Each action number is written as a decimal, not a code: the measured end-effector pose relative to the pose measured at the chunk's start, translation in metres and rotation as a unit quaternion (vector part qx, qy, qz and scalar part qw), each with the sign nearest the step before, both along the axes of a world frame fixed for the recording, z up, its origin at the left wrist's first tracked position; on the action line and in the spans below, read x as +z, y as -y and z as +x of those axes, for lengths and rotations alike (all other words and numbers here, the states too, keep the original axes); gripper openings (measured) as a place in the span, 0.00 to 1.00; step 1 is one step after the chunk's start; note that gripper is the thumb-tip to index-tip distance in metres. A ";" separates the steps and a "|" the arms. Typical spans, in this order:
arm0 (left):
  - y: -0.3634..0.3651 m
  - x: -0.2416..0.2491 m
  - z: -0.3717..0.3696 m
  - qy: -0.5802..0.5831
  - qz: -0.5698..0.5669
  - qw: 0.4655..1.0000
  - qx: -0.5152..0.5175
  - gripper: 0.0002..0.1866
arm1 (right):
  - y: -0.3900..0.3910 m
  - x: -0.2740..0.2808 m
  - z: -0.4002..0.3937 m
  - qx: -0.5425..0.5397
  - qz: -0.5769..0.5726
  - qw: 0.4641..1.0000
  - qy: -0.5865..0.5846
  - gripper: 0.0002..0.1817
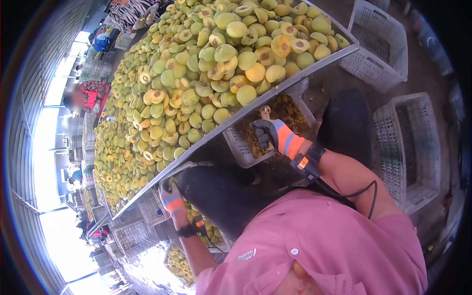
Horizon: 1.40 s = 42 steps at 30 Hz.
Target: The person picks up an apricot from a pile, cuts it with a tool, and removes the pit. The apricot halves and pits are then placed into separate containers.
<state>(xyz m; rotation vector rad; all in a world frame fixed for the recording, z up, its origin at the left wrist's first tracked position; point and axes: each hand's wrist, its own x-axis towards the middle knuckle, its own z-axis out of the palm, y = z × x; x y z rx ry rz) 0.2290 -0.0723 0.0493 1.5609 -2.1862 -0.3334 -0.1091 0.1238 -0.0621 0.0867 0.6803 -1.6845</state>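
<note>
A large heap of green and yellow halved fruit [196,83] fills a metal-edged table [295,78]. My right hand [276,135], in a grey and orange glove, is closed around a small tool with a light wooden-looking end [265,112]. It is over a white crate [239,147] holding brown and yellow scraps [290,115]. Near the table's lower edge is my left hand [172,195], gloved too, with its fingers bent beside my knee; what it holds, if anything, I cannot make out. Below it, more fruit halves [178,260] lie in a container.
Two white crates stand on the right, one at the top [376,44] and one lower down [410,152]. Another crate [132,238] is at the lower left. Across the table, a person in patterned clothing [132,17] and one in red [93,93] are near the heap.
</note>
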 end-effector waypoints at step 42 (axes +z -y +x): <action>-0.078 0.040 -0.217 -0.092 -0.010 0.889 -0.449 0.58 | -0.028 0.069 -0.003 0.088 0.044 0.979 -0.177 0.10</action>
